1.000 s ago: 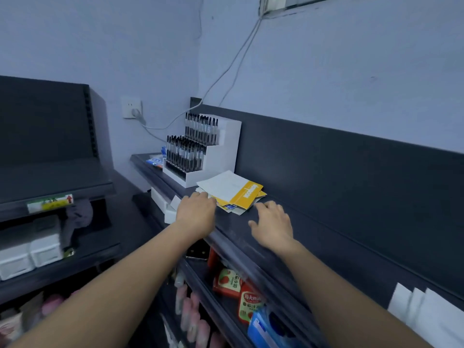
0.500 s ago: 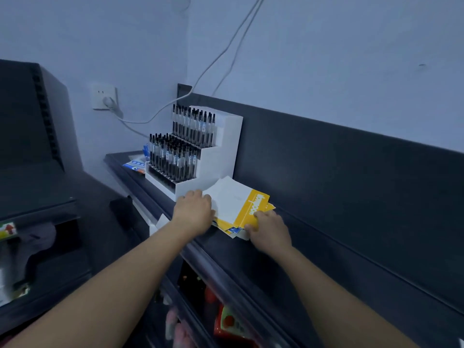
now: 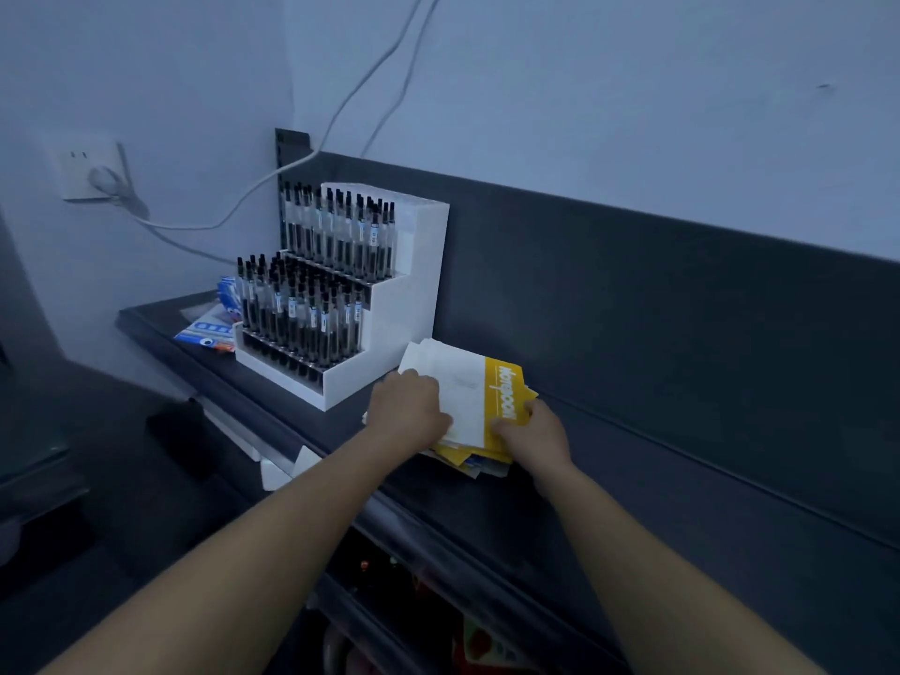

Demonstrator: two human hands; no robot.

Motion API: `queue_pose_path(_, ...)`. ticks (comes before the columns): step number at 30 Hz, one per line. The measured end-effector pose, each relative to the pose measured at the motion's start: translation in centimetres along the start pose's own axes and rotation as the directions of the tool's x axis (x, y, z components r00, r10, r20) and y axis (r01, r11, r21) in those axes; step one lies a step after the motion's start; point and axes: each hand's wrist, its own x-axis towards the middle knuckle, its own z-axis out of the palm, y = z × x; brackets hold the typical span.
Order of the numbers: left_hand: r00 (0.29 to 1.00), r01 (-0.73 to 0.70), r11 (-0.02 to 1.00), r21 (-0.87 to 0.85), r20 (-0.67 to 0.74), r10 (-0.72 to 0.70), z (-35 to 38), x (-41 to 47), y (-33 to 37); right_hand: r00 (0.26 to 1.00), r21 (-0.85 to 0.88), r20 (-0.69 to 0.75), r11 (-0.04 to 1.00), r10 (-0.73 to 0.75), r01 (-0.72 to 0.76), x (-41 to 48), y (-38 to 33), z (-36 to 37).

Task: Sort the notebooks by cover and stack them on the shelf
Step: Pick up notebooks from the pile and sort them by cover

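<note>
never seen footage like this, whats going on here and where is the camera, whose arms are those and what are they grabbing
No machine here: the camera sits on a person's head, looking forward and down, so the two bare arms reaching in from below are their own. There is one view only.

Both hands are on a loose pile of notebooks lying on a dark shelf. The top one has a white and yellow cover. The left hand presses on the pile's white side; the right hand takes a grip on the yellow edge. The pile still rests on the shelf.

Left of it stands a white stepped pen display full of pens, with blue packets behind it. A cable runs to a wall socket.
</note>
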Motion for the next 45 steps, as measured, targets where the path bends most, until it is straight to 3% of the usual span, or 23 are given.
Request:
queue_pose_path(3,0.998,0.038,0.998,0.049,0.049,-0.04,0.7,0.2,0.2,0.997,0.135,-0.02,0.989,0.07,-0.067,0.0,0.3,0.0)
queue_pose_path(8,0.985,0.103,0.991,0.087,0.129,-0.114,1.0,0.8,-0.2,0.991,0.191,-0.013,0.973,0.135,-0.13,0.5,0.9,0.0)
queue_pose_path(16,0.997,0.064,0.994,0.089,0.03,-0.067,0.5,0.1,1.0,0.975,0.372,0.073,0.902,0.208,-0.22,1.0,1.2,-0.4)
queue_pose_path(22,0.99,0.128,0.941,-0.315,0.104,-0.1,0.8,0.6,0.9,0.947,0.471,0.073,0.826,0.311,-0.308,1.0,2.1,-1.9)
queue_pose_path(26,0.986,0.152,0.912,-0.381,0.121,-0.113,0.5,0.3,1.4,0.952,0.498,0.015,0.823,0.307,-0.273,0.9,2.6,-2.5)
queue_pose_path(32,0.978,0.196,0.871,-0.451,0.153,-0.141,0.2,0.1,1.9,0.972,0.378,-0.101,0.912,0.212,-0.16,0.4,2.8,-3.4)
queue_pose_path(37,0.968,0.245,0.79,-0.562,0.179,-0.173,0.3,0.0,1.8,0.968,0.481,-0.123,0.866,0.22,-0.136,-0.1,2.6,-3.6)
queue_pose_path(41,0.963,0.269,0.761,-0.591,0.175,-0.205,-0.2,-0.4,2.7,0.968,0.61,-0.059,0.776,0.243,-0.158,-0.5,2.6,-4.7)
queue_pose_path(45,0.945,0.328,0.569,-0.754,0.267,-0.192,-1.1,-1.2,4.3,0.974,0.687,-0.004,0.708,0.225,-0.161,-1.1,2.6,-6.0)
